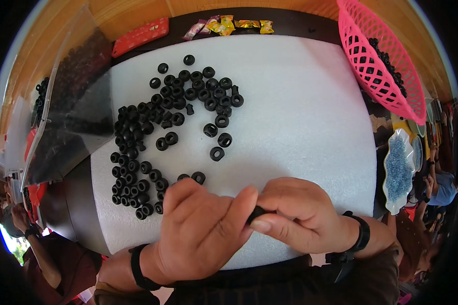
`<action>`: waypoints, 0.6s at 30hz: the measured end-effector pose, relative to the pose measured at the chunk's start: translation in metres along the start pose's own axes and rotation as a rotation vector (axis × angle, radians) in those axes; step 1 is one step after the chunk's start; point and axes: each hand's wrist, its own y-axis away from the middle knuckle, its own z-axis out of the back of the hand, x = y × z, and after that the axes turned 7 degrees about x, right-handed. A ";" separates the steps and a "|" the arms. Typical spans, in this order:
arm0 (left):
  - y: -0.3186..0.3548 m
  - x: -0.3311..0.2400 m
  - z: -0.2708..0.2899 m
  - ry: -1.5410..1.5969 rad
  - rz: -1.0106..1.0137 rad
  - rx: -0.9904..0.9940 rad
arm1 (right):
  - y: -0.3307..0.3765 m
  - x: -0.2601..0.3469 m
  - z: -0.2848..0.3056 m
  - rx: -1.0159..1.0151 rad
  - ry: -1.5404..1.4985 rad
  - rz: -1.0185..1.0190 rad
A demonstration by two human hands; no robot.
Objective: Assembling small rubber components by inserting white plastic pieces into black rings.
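Your left hand [201,231] and right hand [295,213] meet low over the white foam mat [300,112], fingers pinched together on one small black part [257,213] caught between both thumbs; most of it is hidden. Just beyond your left knuckles lie loose black rubber rings [152,137], scattered across the mat's left half. A pink basket [376,56] sits well apart, upper right.
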 end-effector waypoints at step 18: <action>-0.001 0.001 0.004 -0.001 0.025 -0.039 | -0.001 0.002 -0.001 -0.003 -0.127 -0.042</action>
